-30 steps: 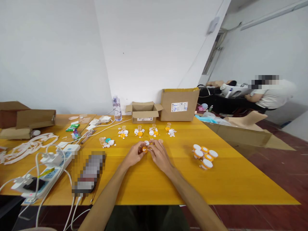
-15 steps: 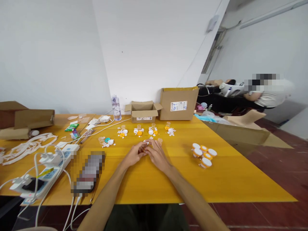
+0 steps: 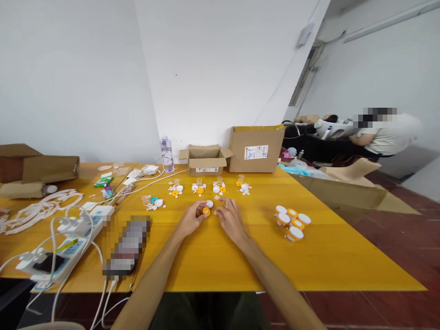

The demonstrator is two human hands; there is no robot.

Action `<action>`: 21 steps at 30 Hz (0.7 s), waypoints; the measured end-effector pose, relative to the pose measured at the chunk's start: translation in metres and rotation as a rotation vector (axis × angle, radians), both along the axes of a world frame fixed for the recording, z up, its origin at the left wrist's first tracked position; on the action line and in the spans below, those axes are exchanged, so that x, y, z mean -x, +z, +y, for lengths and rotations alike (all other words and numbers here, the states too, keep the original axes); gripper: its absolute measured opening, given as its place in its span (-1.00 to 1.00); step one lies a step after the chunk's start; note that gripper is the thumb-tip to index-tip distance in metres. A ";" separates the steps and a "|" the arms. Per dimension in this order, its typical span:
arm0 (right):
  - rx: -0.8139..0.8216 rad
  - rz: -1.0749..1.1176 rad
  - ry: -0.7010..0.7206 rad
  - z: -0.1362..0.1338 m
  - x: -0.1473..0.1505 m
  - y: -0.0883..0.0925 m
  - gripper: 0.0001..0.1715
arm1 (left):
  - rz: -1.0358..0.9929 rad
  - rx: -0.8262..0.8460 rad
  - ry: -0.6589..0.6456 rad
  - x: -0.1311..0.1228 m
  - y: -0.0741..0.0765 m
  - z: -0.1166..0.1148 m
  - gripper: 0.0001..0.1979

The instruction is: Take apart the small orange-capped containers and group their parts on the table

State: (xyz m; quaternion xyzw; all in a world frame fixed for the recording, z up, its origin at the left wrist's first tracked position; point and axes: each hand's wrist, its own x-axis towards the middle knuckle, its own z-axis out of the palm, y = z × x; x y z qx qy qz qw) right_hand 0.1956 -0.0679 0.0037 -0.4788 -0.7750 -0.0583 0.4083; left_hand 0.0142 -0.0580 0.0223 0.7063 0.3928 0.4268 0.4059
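Note:
My left hand [image 3: 191, 219] is closed on a small round orange plastic part [image 3: 206, 211], held by its edge just above the table. Right behind that part lies a round white plastic piece [image 3: 209, 203]. My right hand [image 3: 231, 220] is a little to the right, thumb and finger pinched on a tiny white piece [image 3: 216, 212] too small to name. Small white bits [image 3: 217, 198] lie behind, between the hands. Farther back are several little groups of clear cups, orange discs [image 3: 200, 190] and white discs [image 3: 216, 189].
Several orange-and-white capped pieces [image 3: 294, 233] stand at right. A small open carton [image 3: 206, 162], a larger box [image 3: 256, 151] and a water bottle [image 3: 167, 153] line the wall. Power strips [image 3: 74, 247] with cables and a pixelated device [image 3: 129, 245] lie left. A person [image 3: 388, 133] sits far right.
My hands have moved apart. The orange part now shows in my left hand, and my right hand has drawn away from it with a tiny white piece.

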 end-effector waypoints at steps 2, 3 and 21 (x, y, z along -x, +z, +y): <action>0.001 -0.037 -0.007 0.001 -0.001 -0.002 -0.76 | -0.008 -0.003 0.030 0.000 0.001 0.001 -0.70; -0.001 -0.047 -0.014 0.001 -0.002 -0.002 -0.77 | -0.010 -0.005 0.043 0.000 0.002 0.001 -0.70; -0.025 -0.270 -0.083 0.008 0.006 0.004 -0.68 | -0.146 -0.017 0.431 0.019 -0.001 0.018 -0.82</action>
